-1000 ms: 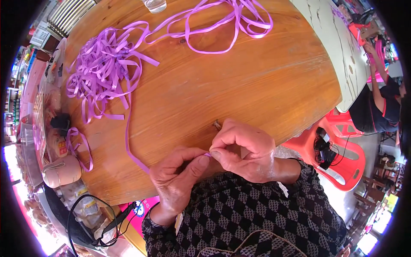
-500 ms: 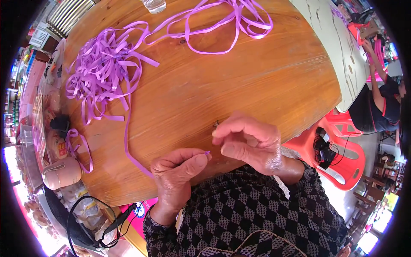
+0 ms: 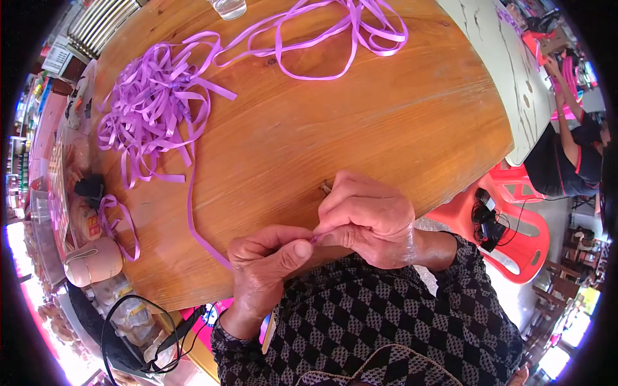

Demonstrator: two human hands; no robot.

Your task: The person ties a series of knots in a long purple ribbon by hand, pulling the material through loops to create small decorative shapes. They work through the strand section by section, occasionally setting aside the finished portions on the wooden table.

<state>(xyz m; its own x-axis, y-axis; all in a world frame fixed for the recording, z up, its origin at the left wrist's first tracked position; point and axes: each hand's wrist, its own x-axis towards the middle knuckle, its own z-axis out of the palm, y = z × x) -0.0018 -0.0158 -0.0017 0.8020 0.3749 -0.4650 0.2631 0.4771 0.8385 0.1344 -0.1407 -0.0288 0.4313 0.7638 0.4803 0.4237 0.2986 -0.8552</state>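
A strand of purple ribbon (image 3: 205,240) runs from a tangled purple pile (image 3: 151,96) down the wooden table into my left hand (image 3: 267,260). That hand is closed, thumb against forefinger, pinching the ribbon, and a tiny purple tip shows at its fingertips. My right hand (image 3: 370,219) has its fingers closed and meets the same tip from the right, so both hands' fingertips touch. How much ribbon lies inside the right fingers is hidden. Looser loops of purple ribbon (image 3: 347,38) lie at the far side, and a short loop (image 3: 134,225) hangs near the left edge.
The wooden table (image 3: 386,128) fills the middle. A clear cup (image 3: 229,8) stands at its far edge. A pink rounded case (image 3: 94,261) and bags line the left. Red plastic stools (image 3: 521,241) with black cables stand at right, where another person (image 3: 573,154) works.
My right hand has come in from the right and its fingers have closed at the ribbon tip. My left hand keeps its pinch, almost unmoved.
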